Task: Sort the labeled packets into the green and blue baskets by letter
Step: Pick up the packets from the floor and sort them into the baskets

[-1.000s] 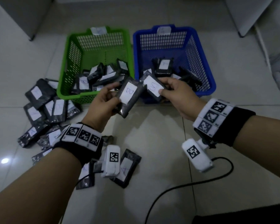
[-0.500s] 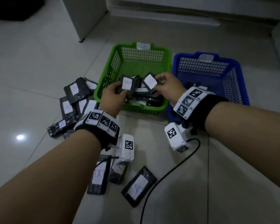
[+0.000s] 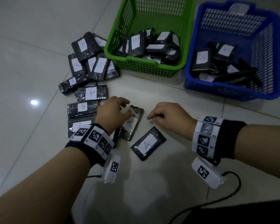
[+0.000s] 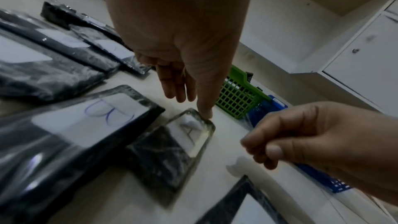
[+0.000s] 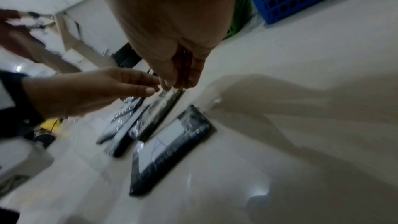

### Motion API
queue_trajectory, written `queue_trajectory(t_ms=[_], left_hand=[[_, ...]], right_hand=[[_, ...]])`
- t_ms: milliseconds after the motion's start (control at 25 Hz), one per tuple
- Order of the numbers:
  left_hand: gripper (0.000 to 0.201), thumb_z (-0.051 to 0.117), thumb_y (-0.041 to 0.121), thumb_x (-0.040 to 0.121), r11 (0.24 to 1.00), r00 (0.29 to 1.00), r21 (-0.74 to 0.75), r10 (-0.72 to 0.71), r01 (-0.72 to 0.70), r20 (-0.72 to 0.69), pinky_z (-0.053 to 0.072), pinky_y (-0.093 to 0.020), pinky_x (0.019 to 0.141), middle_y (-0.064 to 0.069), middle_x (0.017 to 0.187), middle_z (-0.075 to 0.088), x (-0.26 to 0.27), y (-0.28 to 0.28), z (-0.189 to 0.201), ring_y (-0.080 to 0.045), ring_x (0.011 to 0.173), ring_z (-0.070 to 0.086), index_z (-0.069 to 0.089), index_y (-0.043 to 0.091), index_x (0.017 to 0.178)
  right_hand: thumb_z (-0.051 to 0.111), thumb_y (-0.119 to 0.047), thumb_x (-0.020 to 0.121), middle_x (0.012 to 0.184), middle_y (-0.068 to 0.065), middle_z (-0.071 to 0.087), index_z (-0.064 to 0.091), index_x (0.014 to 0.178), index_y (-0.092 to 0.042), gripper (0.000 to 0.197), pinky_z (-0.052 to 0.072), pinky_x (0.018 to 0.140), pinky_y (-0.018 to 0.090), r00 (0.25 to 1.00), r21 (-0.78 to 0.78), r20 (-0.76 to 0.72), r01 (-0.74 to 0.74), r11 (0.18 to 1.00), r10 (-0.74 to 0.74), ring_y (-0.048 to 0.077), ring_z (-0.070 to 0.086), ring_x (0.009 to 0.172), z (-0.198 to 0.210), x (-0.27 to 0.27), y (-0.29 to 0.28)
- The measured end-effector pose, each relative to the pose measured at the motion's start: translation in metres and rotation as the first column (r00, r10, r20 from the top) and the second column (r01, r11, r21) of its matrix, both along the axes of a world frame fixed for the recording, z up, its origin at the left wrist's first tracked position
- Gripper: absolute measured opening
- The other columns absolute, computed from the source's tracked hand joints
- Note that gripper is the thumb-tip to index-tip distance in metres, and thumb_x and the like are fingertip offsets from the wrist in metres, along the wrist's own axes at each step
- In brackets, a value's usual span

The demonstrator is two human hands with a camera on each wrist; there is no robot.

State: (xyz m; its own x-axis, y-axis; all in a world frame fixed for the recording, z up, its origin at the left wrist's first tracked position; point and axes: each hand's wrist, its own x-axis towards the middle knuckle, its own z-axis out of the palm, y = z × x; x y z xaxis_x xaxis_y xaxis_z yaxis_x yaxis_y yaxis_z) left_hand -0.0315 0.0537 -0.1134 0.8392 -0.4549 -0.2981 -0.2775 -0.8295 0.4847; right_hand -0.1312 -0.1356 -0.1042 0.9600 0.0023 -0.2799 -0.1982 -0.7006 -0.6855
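Note:
A black packet labelled A (image 3: 132, 125) (image 4: 191, 134) lies on the floor between my hands. My left hand (image 3: 128, 109) (image 4: 193, 106) reaches down over it with straight fingers, one fingertip touching its far edge. My right hand (image 3: 152, 117) (image 4: 262, 151) (image 5: 178, 83) hovers just right of it, fingers loosely curled and holding nothing. A second A packet (image 3: 148, 143) (image 5: 170, 144) lies nearer to me. The green basket (image 3: 144, 68) and the blue basket (image 3: 225, 91) stand side by side beyond the hands, each holding several packets.
Several more labelled packets (image 3: 89, 65) lie in a heap left of the green basket, with a B packet (image 3: 82, 107) (image 4: 103, 120) beside my left hand. A black cable (image 3: 233, 188) trails on the floor at the right. A white cabinet (image 4: 366, 57) stands behind.
Both hands held a packet each over the baskets before. Now they hold nothing and have come down to the packets on the floor. The head view has tilted down.

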Motion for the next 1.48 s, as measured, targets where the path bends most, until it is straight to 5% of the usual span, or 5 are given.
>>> queue_trajectory(t_ms=[400,680,960,1200,1480], left_hand=[[0.042,0.078,0.053,0.062,0.981,0.993,0.19,-0.026,0.049,-0.119,0.044,-0.03,0.079,0.008,0.087,0.064,-0.004,-0.002,-0.008,-0.019,0.097,0.06,0.059,0.03,0.092],[0.04,0.066,0.049,0.08,0.948,0.921,-0.222,0.136,-0.228,-0.365,0.06,-0.042,0.065,-0.007,0.088,0.064,0.028,-0.034,0.027,-0.024,0.073,0.065,0.058,0.015,0.099],[0.035,0.06,0.03,0.09,0.788,0.896,-0.533,0.05,-0.307,-0.442,0.057,-0.036,0.061,-0.002,0.084,0.06,0.022,-0.133,0.064,-0.018,0.072,0.059,0.055,0.018,0.123],[0.044,0.07,0.024,0.08,0.811,0.985,-0.582,-0.048,-0.058,-0.165,0.057,-0.031,0.071,0.001,0.084,0.063,0.021,-0.219,0.059,-0.015,0.075,0.062,0.051,0.03,0.12],[0.038,0.056,0.022,0.091,0.923,0.961,-0.282,-0.225,0.263,0.159,0.035,-0.028,0.103,-0.014,0.13,0.049,0.031,-0.252,0.037,-0.028,0.114,0.053,0.057,0.012,0.128]], right_hand=[[0.077,-0.024,0.072,0.1,-0.003,0.049,0.047,0.097,-0.024,0.038,0.043,0.075,0.03,0.927,-0.182,-0.25,-0.33,0.926,0.28,0.015,0.043,0.095,-0.012,-0.01,0.01],[0.074,-0.017,0.078,0.096,0.003,0.066,0.052,0.095,-0.022,0.028,0.051,0.071,0.03,0.974,0.129,-0.181,0.159,0.979,-0.135,0.019,0.061,0.084,0.033,0.012,-0.054],[0.061,-0.008,0.09,0.107,0.012,0.062,0.048,0.109,-0.009,0.023,0.05,0.055,0.027,0.693,0.484,-0.087,0.657,0.578,-0.716,0.017,0.06,0.076,0.069,0.007,-0.136],[0.052,0.007,0.089,0.103,0.016,0.055,0.041,0.108,-0.007,0.026,0.053,0.056,0.027,0.376,0.584,-0.102,0.772,0.251,-0.921,0.021,0.059,0.065,0.065,0.013,-0.182],[0.067,0.0,0.08,0.122,0.012,0.063,0.064,0.111,-0.014,0.035,0.053,0.094,0.041,0.501,0.305,-0.075,0.835,0.458,-0.862,0.025,0.063,0.105,0.056,0.02,-0.189]])
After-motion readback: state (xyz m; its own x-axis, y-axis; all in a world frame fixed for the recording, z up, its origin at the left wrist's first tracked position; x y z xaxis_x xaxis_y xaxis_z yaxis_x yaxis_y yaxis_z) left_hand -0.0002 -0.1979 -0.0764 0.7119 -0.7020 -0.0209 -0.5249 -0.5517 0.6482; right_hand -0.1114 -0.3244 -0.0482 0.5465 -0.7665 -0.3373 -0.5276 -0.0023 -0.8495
